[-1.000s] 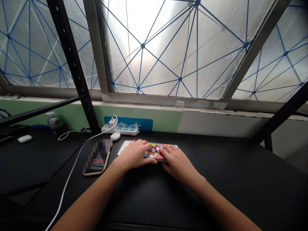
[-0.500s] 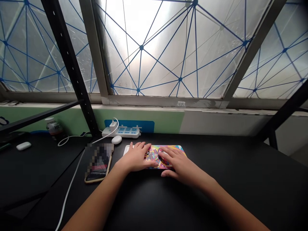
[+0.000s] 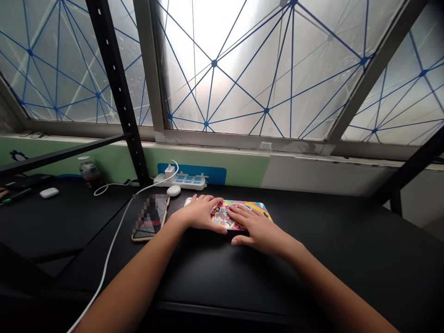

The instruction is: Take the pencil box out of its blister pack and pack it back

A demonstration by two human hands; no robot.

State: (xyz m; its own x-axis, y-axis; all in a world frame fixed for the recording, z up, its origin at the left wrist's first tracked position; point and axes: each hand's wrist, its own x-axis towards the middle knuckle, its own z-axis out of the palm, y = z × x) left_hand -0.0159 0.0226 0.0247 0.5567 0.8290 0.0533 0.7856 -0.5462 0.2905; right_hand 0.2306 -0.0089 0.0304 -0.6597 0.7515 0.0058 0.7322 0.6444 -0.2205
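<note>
A flat rectangular thing with a bright cartoon print (image 3: 222,216), like a pad or a box, lies on the black table (image 3: 215,273). Its left end shows white; whether it opens or folds I cannot tell. My left hand (image 3: 201,213) rests over its left part, fingers stretched forward and thumb toward the near edge. Over the right part lies my right hand (image 3: 255,226), fingers spread flat on the print and thumb apart near the front edge. Both hands cover much of the printed surface.
Left of my hands lies a phone (image 3: 152,217) in a tan case. Behind it are a white round case (image 3: 174,190) and a power strip (image 3: 183,181) with a plugged charger and white cable (image 3: 120,231). A bottle (image 3: 89,172) stands farther left, past a black metal post (image 3: 118,92).
The view has tilted and shifted, so the table's front edge now shows. My hands stay on the printed thing, with the right fingers slightly shifted over it.
</note>
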